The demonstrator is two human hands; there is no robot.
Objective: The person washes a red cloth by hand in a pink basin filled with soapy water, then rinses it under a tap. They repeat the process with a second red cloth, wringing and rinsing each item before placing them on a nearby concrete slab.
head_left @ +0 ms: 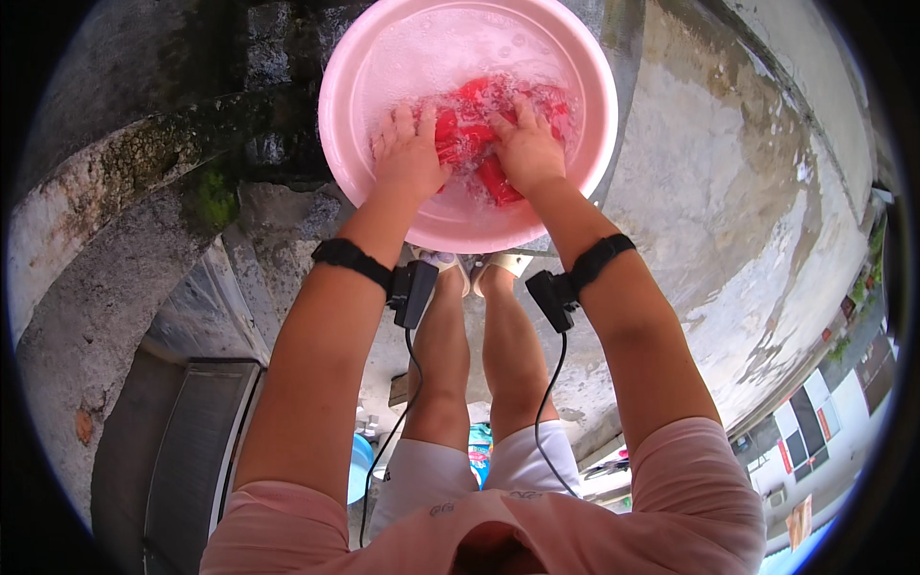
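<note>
A round pink basin (613, 125) holds sudsy water (422, 57). A wet red cloth (470, 134) lies bunched in it, partly under the surface. My left hand (410, 158) is in the water at the cloth's left edge, fingers stretched out and apart. My right hand (527, 149) lies over the cloth's right part, palm down with fingers spread; some fingertips are blurred by water and foam. Neither hand is closed around the cloth.
Black straps with small devices (414, 292) and dangling cables circle both forearms. Weathered concrete (709, 192) spreads to the right, with a mossy stone edge (125, 153) at left. A blue basin (359, 468) sits beside my legs, low in view.
</note>
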